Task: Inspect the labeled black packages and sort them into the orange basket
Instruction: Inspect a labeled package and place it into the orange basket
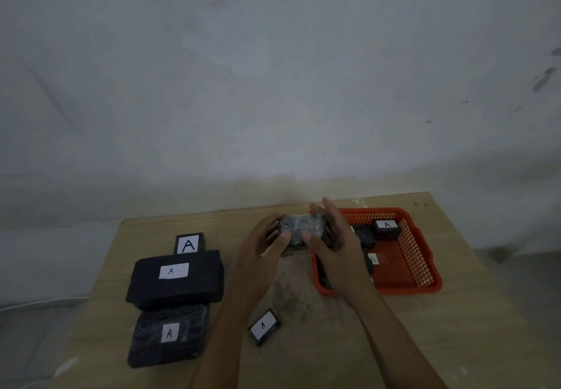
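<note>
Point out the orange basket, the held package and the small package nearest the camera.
Orange basket (425,270): head view, right wall.
Held package (299,227): head view, top face between both hands.
Small package (263,325): head view, white label.

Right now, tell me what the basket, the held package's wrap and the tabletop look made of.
Orange basket: looks like moulded plastic, from its uniform colour and lattice of small holes.
Held package: seems wrapped in glossy black film, since it wrinkles and glints between the left hand and right hand.
Table: pale wood or wood-look laminate, matte, with faint grain lines; which one is unclear.
</note>
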